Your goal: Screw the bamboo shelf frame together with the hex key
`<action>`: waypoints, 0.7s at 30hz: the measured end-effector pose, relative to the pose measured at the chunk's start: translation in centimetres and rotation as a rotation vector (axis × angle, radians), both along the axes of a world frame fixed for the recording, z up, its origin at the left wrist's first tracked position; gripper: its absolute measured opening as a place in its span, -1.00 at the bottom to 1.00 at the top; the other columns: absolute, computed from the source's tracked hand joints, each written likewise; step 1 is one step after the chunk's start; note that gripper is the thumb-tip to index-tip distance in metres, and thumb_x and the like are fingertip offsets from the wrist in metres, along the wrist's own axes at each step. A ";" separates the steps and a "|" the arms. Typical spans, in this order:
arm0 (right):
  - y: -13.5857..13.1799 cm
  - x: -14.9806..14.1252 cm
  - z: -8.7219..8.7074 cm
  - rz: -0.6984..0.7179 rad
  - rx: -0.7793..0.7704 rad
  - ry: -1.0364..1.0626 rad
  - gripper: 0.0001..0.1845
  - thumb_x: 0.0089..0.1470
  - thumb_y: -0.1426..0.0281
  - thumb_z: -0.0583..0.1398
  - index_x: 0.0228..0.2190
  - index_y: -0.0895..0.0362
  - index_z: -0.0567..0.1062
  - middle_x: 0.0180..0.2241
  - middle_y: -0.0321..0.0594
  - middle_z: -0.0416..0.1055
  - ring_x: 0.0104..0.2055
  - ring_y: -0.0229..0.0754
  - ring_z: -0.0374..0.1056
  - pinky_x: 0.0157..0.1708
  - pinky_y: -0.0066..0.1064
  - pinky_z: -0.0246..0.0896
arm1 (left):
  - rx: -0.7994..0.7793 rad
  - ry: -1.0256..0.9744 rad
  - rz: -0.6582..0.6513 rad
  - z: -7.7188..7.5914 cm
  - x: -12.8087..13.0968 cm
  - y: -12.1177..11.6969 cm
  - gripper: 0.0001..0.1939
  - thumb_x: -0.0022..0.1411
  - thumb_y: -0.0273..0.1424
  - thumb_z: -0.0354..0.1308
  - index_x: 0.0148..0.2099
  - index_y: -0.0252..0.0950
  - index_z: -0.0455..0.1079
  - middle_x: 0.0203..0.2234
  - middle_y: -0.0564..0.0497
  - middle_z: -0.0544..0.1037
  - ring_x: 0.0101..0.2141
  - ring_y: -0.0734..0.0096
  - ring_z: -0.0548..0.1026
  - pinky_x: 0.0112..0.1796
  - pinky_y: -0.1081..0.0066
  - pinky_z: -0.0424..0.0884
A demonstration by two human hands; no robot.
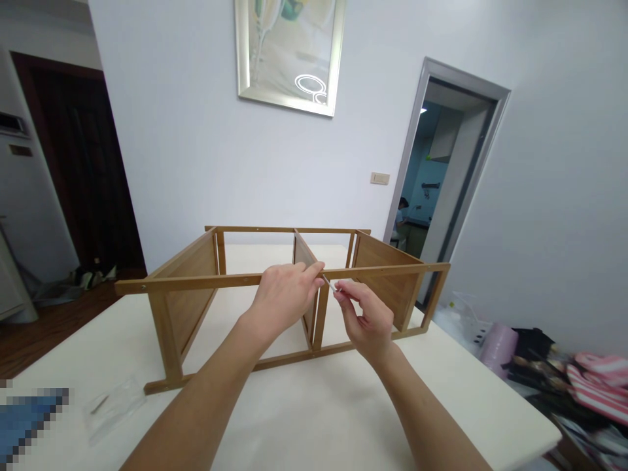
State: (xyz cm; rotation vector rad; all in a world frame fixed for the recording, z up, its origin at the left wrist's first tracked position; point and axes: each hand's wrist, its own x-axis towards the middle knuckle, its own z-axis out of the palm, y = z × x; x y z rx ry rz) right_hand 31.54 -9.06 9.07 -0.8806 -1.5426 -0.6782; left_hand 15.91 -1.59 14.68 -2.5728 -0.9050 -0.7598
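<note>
Two bare hands, one wooden shelf unit (191, 294) on its side on one white table (314, 412).

So the unit's got three wooden panels, one near each end and one in between, and both hands are at the near top rail (383, 270) by the middle panel (305, 256). Right hand (367, 317) is closed in a fingertip pinch on one thin metal tool (330, 284), its far end right by the joint. Left hand (287, 294) lies over the rail, fingers partly bent; can't tell if it's gripping anything. One clear plastic bag (115, 409) sits near the unit's left end, and there's one framed picture (289, 104) plus one wall switch (379, 178) up on the wall.
</note>
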 end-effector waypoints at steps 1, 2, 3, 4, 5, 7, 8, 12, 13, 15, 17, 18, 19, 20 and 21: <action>0.0 -0.1 0.1 -0.002 -0.012 0.003 -0.73 0.13 0.52 0.18 -0.11 0.07 0.47 -0.26 -0.17 0.55 -0.22 -0.17 0.50 -0.23 -0.32 0.49 | 0.001 0.001 0.000 0.0 0.0 0.0 -0.65 0.39 -0.22 -0.13 0.14 -0.06 0.29 -0.39 0.03 0.55 -0.34 0.32 0.53 -0.40 0.39 0.25; -0.1 -0.2 0.2 -0.003 -0.022 0.006 -0.73 0.14 0.51 0.17 -0.11 0.07 0.48 -0.25 -0.16 0.55 -0.22 -0.17 0.50 -0.23 -0.32 0.49 | 0.003 0.002 0.000 0.1 0.0 0.0 -0.65 0.39 -0.22 -0.12 0.14 -0.06 0.29 -0.39 0.03 0.55 -0.34 0.31 0.53 -0.41 0.39 0.25; -0.1 -0.4 0.3 -0.002 -0.031 0.010 -0.73 0.14 0.51 0.17 -0.11 0.06 0.48 -0.25 -0.17 0.55 -0.21 -0.17 0.50 -0.23 -0.32 0.50 | 0.006 0.003 -0.001 0.1 0.0 -0.1 -0.66 0.39 -0.23 -0.12 0.14 -0.06 0.29 -0.39 0.03 0.55 -0.34 0.30 0.53 -0.41 0.38 0.25; -0.2 -0.6 0.5 -0.001 -0.037 0.012 -0.72 0.14 0.52 0.17 -0.10 0.05 0.48 -0.24 -0.18 0.55 -0.21 -0.18 0.50 -0.23 -0.33 0.50 | 0.008 0.002 0.000 0.1 0.0 -0.1 -0.66 0.38 -0.23 -0.11 0.14 -0.07 0.29 -0.39 0.03 0.55 -0.34 0.30 0.53 -0.41 0.38 0.25; -0.3 -0.8 0.7 -0.001 -0.043 0.012 -0.71 0.14 0.52 0.17 -0.10 0.04 0.48 -0.24 -0.20 0.55 -0.21 -0.19 0.50 -0.22 -0.34 0.50 | 0.007 0.003 -0.001 0.1 -0.1 -0.1 -0.66 0.38 -0.24 -0.10 0.14 -0.07 0.29 -0.39 0.03 0.55 -0.34 0.29 0.53 -0.40 0.38 0.26; -0.5 -1.2 1.1 -0.013 -0.056 0.017 -0.71 0.14 0.53 0.18 -0.10 0.03 0.48 -0.24 -0.22 0.56 -0.23 -0.20 0.50 -0.22 -0.36 0.49 | 0.002 0.004 -0.002 0.0 -0.1 -0.1 -0.65 0.38 -0.25 -0.10 0.15 -0.07 0.28 -0.39 0.02 0.55 -0.34 0.30 0.53 -0.39 0.39 0.26; -0.6 -1.4 1.3 -0.020 -0.070 0.029 -0.72 0.14 0.52 0.18 -0.11 0.04 0.49 -0.25 -0.22 0.56 -0.24 -0.21 0.50 -0.22 -0.36 0.49 | 0.000 0.003 -0.003 0.0 -0.1 -0.1 -0.65 0.38 -0.25 -0.10 0.16 -0.07 0.27 -0.39 0.02 0.55 -0.34 0.30 0.53 -0.39 0.39 0.26; -0.9 -1.8 1.8 0.009 -0.168 0.157 -0.82 0.14 0.45 0.20 -0.18 0.07 0.51 -0.28 -0.20 0.56 -0.29 -0.21 0.50 -0.27 -0.37 0.49 | 0.006 0.001 -0.010 -0.1 -0.1 0.0 -0.65 0.38 -0.26 -0.10 0.15 -0.08 0.27 -0.39 0.02 0.55 -0.35 0.30 0.52 -0.40 0.39 0.24; -0.9 -1.8 1.8 0.023 -0.192 0.188 -0.84 0.14 0.43 0.21 -0.20 0.08 0.51 -0.28 -0.19 0.56 -0.29 -0.21 0.50 -0.28 -0.37 0.49 | 0.009 0.002 -0.013 -0.1 -0.1 0.0 -0.66 0.38 -0.26 -0.10 0.15 -0.08 0.27 -0.39 0.03 0.54 -0.36 0.29 0.52 -0.41 0.39 0.23; -1.0 -1.7 1.8 0.039 -0.221 0.225 -0.86 0.14 0.41 0.21 -0.21 0.08 0.50 -0.29 -0.20 0.55 -0.30 -0.22 0.50 -0.28 -0.37 0.48 | 0.013 0.000 -0.014 -0.1 -0.1 0.0 -0.66 0.37 -0.26 -0.10 0.15 -0.07 0.27 -0.40 0.04 0.54 -0.36 0.28 0.52 -0.42 0.38 0.23; -1.0 -1.6 1.7 0.051 -0.232 0.208 -0.88 0.14 0.41 0.21 -0.23 0.07 0.49 -0.31 -0.23 0.55 -0.30 -0.23 0.50 -0.28 -0.40 0.47 | 0.019 -0.003 -0.015 -0.1 -0.1 0.0 -0.66 0.37 -0.27 -0.10 0.14 -0.07 0.27 -0.40 0.04 0.53 -0.36 0.28 0.52 -0.43 0.37 0.22; -1.0 -1.5 1.6 0.050 -0.230 0.183 -0.89 0.15 0.42 0.20 -0.24 0.07 0.49 -0.32 -0.24 0.54 -0.30 -0.24 0.49 -0.27 -0.41 0.46 | 0.023 -0.005 -0.016 -0.1 -0.1 0.0 -0.67 0.37 -0.27 -0.10 0.14 -0.07 0.28 -0.40 0.05 0.53 -0.36 0.28 0.52 -0.43 0.37 0.21; -1.0 -1.5 1.5 0.040 -0.220 0.153 -0.90 0.15 0.42 0.20 -0.24 0.07 0.48 -0.32 -0.24 0.54 -0.30 -0.24 0.49 -0.27 -0.41 0.46 | 0.027 -0.009 -0.015 -0.1 -0.1 0.0 -0.67 0.38 -0.27 -0.10 0.14 -0.06 0.28 -0.41 0.05 0.53 -0.37 0.27 0.52 -0.44 0.37 0.20; -0.9 -1.3 1.4 0.022 -0.204 0.122 -0.90 0.16 0.43 0.19 -0.24 0.07 0.47 -0.31 -0.24 0.54 -0.29 -0.24 0.49 -0.26 -0.41 0.45 | 0.031 -0.012 -0.016 -0.2 -0.1 0.0 -0.67 0.38 -0.27 -0.10 0.13 -0.06 0.28 -0.41 0.06 0.53 -0.37 0.28 0.52 -0.44 0.37 0.20; -0.8 -1.2 1.3 -0.001 -0.182 0.091 -0.90 0.17 0.43 0.18 -0.23 0.07 0.47 -0.31 -0.24 0.53 -0.28 -0.23 0.48 -0.26 -0.41 0.44 | 0.034 -0.014 -0.016 -0.2 -0.1 0.0 -0.67 0.38 -0.27 -0.10 0.13 -0.06 0.28 -0.41 0.06 0.53 -0.37 0.28 0.52 -0.45 0.37 0.19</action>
